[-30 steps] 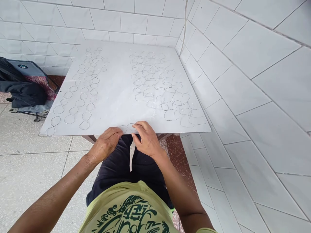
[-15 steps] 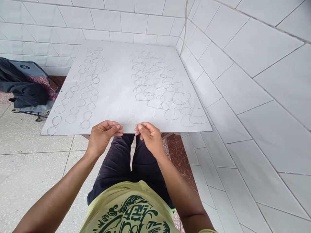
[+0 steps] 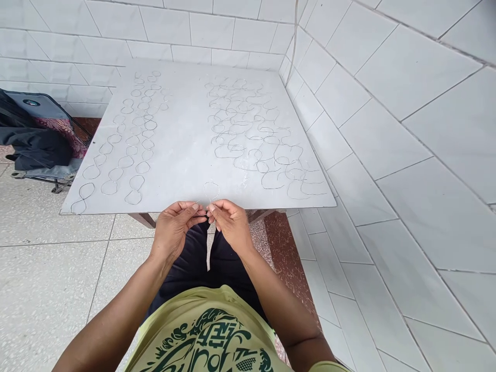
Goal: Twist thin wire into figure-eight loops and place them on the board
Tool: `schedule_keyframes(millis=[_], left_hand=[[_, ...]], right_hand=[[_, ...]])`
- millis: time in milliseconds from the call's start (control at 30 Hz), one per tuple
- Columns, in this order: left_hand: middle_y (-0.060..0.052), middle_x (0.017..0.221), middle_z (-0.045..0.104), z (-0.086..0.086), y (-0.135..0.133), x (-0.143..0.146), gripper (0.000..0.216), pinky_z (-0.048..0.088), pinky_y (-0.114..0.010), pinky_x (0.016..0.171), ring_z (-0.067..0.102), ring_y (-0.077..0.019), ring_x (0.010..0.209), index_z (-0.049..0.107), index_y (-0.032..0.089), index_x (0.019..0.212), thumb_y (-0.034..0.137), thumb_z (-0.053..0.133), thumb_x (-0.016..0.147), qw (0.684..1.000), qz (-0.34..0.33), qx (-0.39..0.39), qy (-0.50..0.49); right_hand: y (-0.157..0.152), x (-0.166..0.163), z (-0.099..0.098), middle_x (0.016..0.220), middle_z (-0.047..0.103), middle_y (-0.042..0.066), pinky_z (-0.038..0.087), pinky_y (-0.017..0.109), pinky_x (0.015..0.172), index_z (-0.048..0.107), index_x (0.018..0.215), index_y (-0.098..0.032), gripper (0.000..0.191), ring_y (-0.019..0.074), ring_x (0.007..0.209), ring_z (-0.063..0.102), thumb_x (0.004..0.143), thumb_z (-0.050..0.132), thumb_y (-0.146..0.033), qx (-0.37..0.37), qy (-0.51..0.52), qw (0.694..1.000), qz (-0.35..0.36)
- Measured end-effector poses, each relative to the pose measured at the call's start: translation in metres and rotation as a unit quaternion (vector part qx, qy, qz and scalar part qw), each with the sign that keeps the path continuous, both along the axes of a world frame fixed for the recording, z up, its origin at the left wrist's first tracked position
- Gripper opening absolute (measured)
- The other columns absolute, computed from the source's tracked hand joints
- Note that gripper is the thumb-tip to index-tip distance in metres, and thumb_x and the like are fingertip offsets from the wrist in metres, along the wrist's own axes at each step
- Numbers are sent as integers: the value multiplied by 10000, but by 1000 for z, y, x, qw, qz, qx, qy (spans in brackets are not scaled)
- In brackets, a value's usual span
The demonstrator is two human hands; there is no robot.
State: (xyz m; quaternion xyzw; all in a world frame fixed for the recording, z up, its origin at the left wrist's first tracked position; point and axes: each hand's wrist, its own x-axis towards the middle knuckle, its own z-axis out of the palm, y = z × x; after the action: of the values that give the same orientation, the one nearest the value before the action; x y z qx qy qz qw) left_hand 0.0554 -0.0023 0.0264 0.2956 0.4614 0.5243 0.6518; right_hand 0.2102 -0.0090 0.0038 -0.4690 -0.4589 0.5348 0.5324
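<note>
My left hand (image 3: 176,227) and my right hand (image 3: 228,222) meet at the near edge of a white table (image 3: 186,144). Both pinch the ends of a thin wire piece (image 3: 211,191) that is bent into a small loop rising just above the fingertips. On the table's left side lie rows of finished wire loops (image 3: 127,139) shaped like figure eights. On its right side lies a looser spread of bent wire pieces (image 3: 259,134), several overlapping.
A white tiled wall (image 3: 387,129) runs along the table's right side and another behind it. A folding chair with dark clothes (image 3: 34,139) stands at the left on the speckled floor. A thin cable (image 3: 295,36) hangs in the corner.
My hands lifted a wire piece off the table's near edge and drew together, so its ends now meet and the wire forms a loop.
</note>
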Motion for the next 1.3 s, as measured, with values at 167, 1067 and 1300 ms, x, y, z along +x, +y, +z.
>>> schedule_keyframes(millis=[167, 1067, 1300], left_hand=[[-65, 870, 743, 0, -3, -2, 266, 610, -289, 734, 723, -177, 814, 739, 125, 854, 306, 907, 756, 1000, -17, -3, 4], [-30, 733, 692, -5, -9, -7, 170, 544, -151, 547, 625, -72, 580, 757, 117, 812, 206, 896, 769, 973, -164, -113, -115], [-59, 783, 724, -21, -10, -12, 190, 560, -182, 529, 671, -111, 613, 767, 125, 847, 256, 889, 784, 966, -215, -106, -98]], right_hand=[[1, 2, -5, 805, 704, 23, 393, 236, 491, 722, 894, -207, 281, 133, 625, 604, 939, 689, -482, -12, 24, 1000, 12], [-8, 2, 14, 1007, 718, 45, 543, 304, 690, 770, 1086, -257, 205, 173, 827, 664, 988, 656, -397, 84, -98, 991, 40], [-6, 6, 8, 853, 633, 14, 515, 299, 680, 741, 894, -241, 159, 158, 753, 615, 1004, 632, -277, 185, -218, 958, 24]])
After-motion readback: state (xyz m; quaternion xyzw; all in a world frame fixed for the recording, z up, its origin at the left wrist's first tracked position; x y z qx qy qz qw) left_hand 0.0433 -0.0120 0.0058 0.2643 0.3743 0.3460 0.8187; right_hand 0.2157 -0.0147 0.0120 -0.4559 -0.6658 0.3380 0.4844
